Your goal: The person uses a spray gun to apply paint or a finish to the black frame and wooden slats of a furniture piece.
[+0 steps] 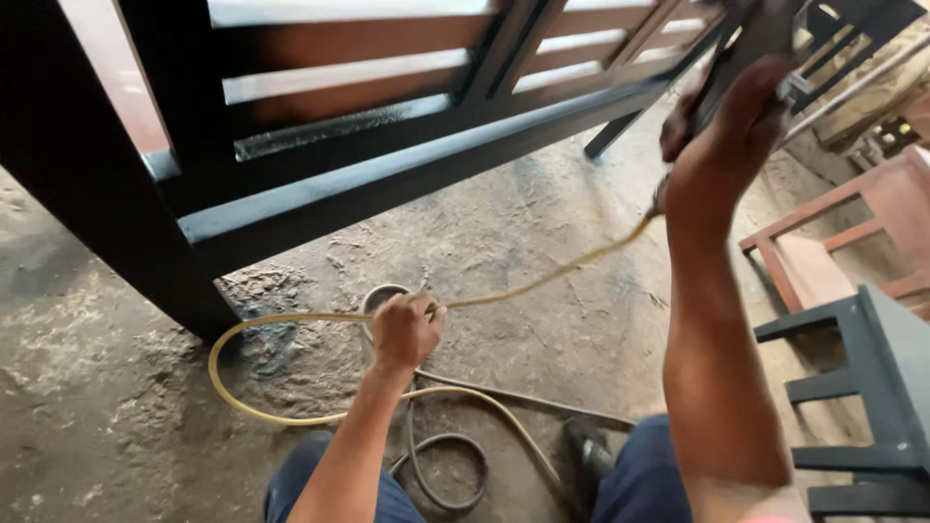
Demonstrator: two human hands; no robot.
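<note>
The left hand (405,331) is clenched around a thin, yellowish rubber hose (291,320), low over the rough grey concrete floor (97,407), just in front of the big black-painted slatted wooden frame (387,179). From the fist the hose sweeps out in a wide loop beside the frame's near leg, and its other run climbs taut to the right hand (722,136), raised at the frame's far end. That hand grips a dark metal spray tool (736,48), its fingers wrapped round the handle; the tool itself is blurred and its nozzle cannot be made out.

To my eye, the work goes best if the left hand keeps the hose slack and clear of the frame's glossy, wet-looking rails, feeding length so the raised hand is never tugged off line.

A second, darker grey hose (446,465) coils on the floor nearer the person's blue-trousered knees (649,475) than the frame. Right of the frame stand a grey-painted wooden stool (872,387) and a bare reddish wooden piece (833,242), both matte and square-edged.
</note>
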